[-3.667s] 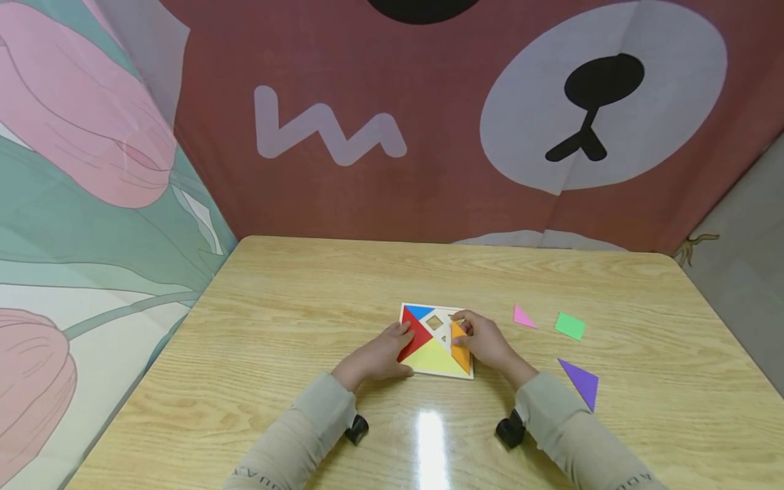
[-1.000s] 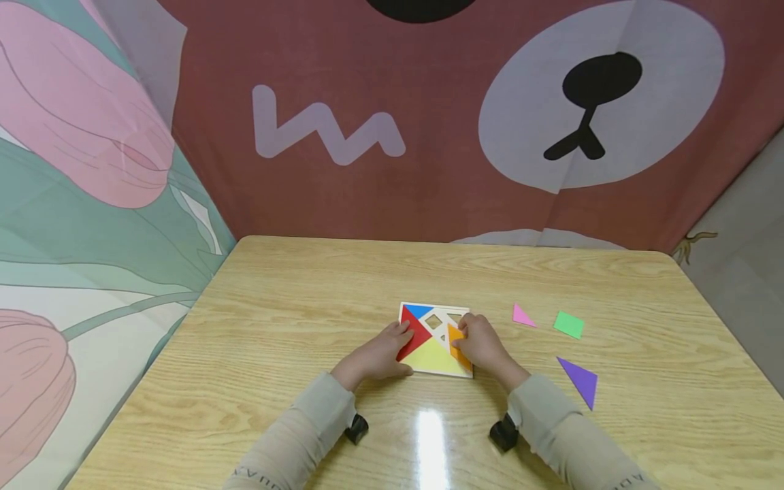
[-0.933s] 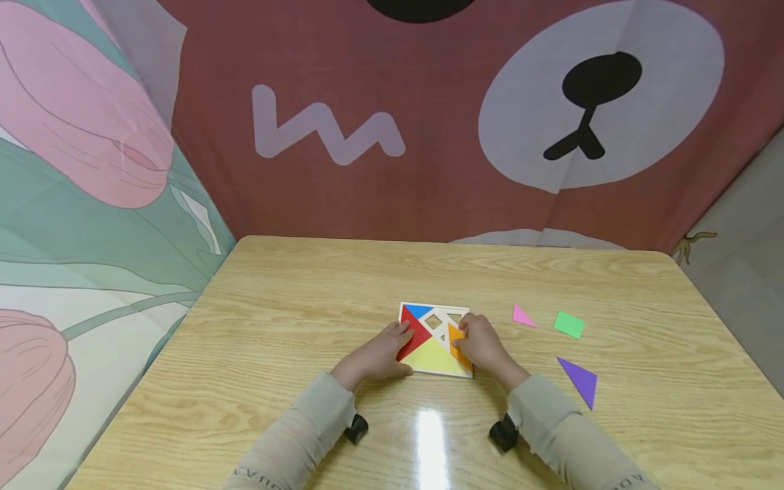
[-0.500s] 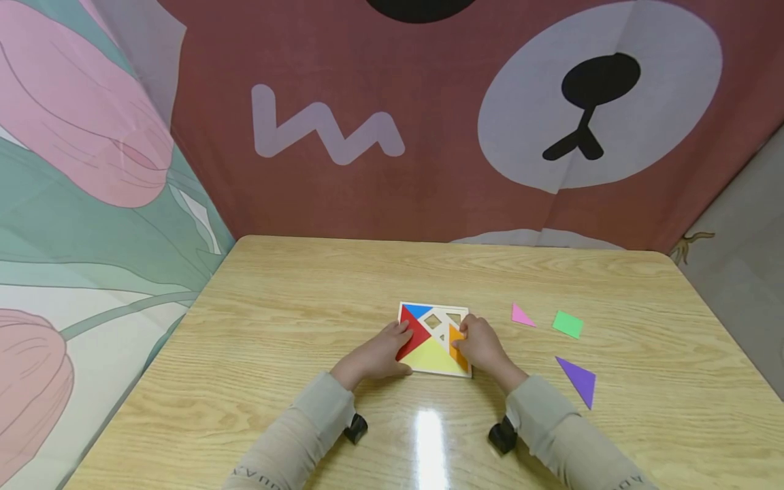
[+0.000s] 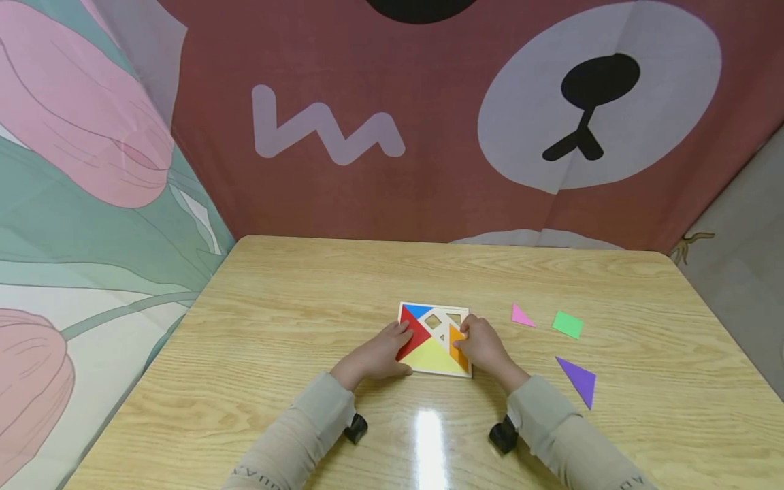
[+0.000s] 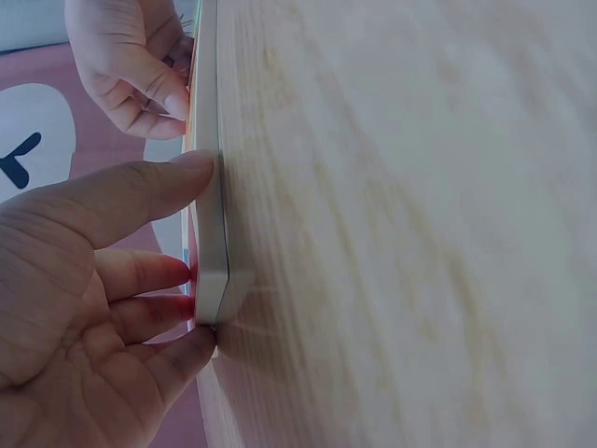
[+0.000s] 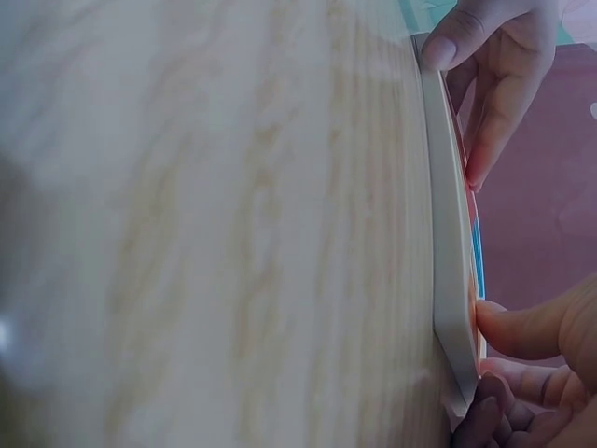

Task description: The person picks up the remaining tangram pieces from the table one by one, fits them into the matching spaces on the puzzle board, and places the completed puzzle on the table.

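A white rectangular puzzle board [image 5: 445, 328] on a wood-grain table [image 5: 306, 292] bears a red triangle [image 5: 412, 335], yellow triangle [image 5: 433, 358], blue triangle [image 5: 418, 310] and orange parallelogram [image 5: 458, 354]; half-curled left hand [image 5: 381, 352] grips its near-left corner, curled right hand [image 5: 482, 342] pinches the parallelogram along its right edge.

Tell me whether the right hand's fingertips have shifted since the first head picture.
Yes, slightly: against the white board, the right hand has its fingertips farther right, uncovering more of the upper-right hole.
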The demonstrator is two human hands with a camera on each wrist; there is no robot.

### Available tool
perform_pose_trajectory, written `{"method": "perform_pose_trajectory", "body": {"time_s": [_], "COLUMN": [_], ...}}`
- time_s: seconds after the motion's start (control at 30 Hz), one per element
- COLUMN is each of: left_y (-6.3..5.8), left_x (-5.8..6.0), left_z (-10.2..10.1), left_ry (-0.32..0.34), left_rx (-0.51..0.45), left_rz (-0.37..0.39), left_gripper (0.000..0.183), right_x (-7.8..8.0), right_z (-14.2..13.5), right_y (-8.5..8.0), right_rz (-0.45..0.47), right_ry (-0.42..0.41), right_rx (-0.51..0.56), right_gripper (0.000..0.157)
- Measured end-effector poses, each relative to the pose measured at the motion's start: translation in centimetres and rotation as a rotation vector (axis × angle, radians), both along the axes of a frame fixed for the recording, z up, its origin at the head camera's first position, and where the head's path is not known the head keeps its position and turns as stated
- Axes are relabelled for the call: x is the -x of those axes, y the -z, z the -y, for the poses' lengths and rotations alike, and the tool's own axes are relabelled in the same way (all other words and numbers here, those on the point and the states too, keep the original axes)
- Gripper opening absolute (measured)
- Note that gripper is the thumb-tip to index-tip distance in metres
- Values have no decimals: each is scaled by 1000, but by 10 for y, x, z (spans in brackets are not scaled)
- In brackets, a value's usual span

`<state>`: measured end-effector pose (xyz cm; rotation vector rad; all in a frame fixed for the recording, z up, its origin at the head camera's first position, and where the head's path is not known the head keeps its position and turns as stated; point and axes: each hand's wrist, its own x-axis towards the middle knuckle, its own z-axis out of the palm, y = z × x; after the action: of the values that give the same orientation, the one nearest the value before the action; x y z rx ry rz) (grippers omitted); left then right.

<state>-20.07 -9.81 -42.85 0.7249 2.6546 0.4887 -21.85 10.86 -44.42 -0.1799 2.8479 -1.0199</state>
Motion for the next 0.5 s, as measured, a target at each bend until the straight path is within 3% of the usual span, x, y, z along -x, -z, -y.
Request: {"method": "perform_pose_trajectory", "body": {"time_s": [0.5], "left_y": [0], "left_x": [0], "left_z": [0], "left_ry": [-7], "left_rx": [-2], "left_rz": [5], "left_gripper": [69], "right_x": [-3], "right_z": [-6], "right_y": [-2], "right_rz": [-16], "right_ry": [-49], "right_rx": [35], "right_gripper": [20]}}
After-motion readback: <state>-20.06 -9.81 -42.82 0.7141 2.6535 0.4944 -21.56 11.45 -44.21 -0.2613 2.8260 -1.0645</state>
